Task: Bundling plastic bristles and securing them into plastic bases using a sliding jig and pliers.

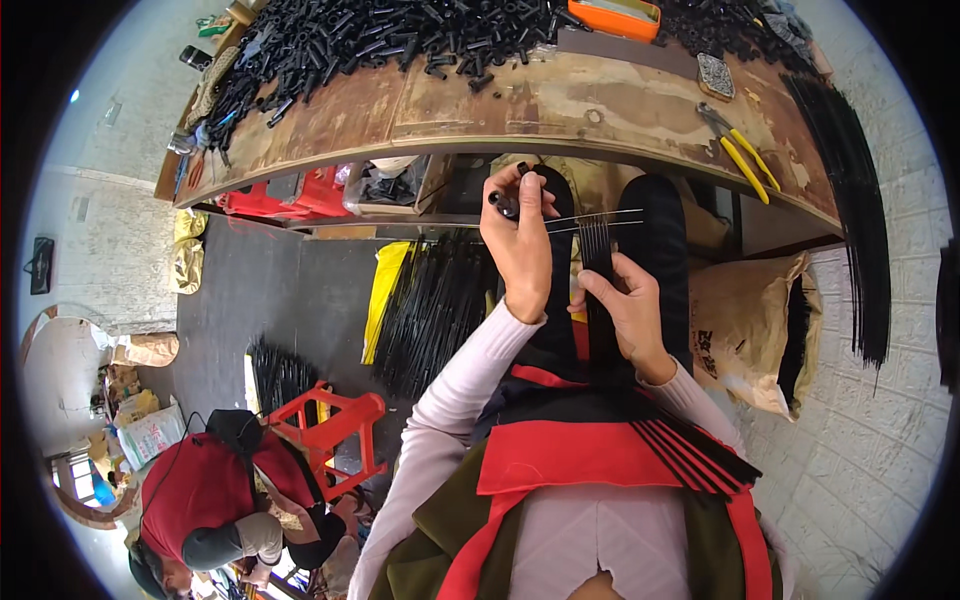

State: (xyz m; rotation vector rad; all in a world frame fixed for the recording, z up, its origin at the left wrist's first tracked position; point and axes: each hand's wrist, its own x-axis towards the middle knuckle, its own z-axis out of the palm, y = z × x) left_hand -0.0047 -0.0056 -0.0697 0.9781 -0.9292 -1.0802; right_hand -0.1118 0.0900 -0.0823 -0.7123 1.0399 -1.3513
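Note:
My left hand is closed around short black tubular pieces, whose dark round ends show above the fingers. From beside that hand two thin metal rods run to the right, crossing the upper ends of a bundle of narrow black strips. My right hand pinches this bundle between thumb and fingers. Whether the rods pass through the strips or lie across them, I cannot tell. Lower down, several black strip ends fan out over my red and black apron.
A wooden bench ahead bears a heap of short black tubes, an orange tray and yellow-handled pliers. Long black strips hang off its right end. A sack stands right; a person sits lower left near a red stool.

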